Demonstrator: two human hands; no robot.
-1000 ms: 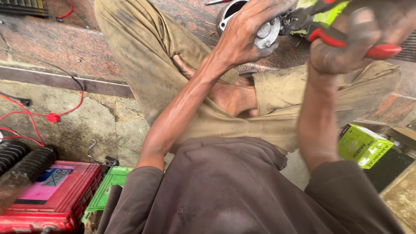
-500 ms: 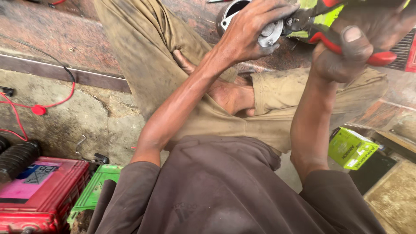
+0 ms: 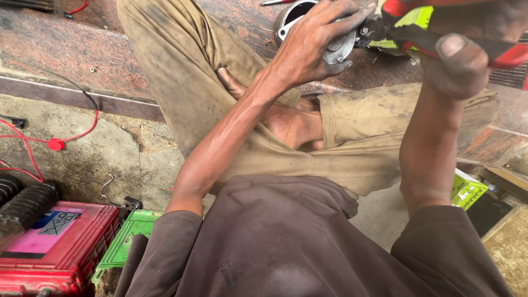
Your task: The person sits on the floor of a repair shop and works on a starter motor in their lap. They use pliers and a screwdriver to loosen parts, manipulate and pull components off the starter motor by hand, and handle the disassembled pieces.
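Two hands worked far up: left hand (image 3: 311, 47) gripped a round metal part (image 3: 338, 48), right hand (image 3: 467, 49) clasped red-handled pliers (image 3: 440, 33).

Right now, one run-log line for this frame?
left hand: grips round metal part | right hand: grips red-handled pliers at part | seated cross-legged

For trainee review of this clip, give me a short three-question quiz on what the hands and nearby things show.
1. True or false: the left hand grips a round grey metal part.
2. What colours is the tool in the right hand?
3. The red battery lies: A) on the lap, B) on the floor at the person's left, C) on the stone step.

Key: 1 true; 2 red and yellow-green; 3 B.
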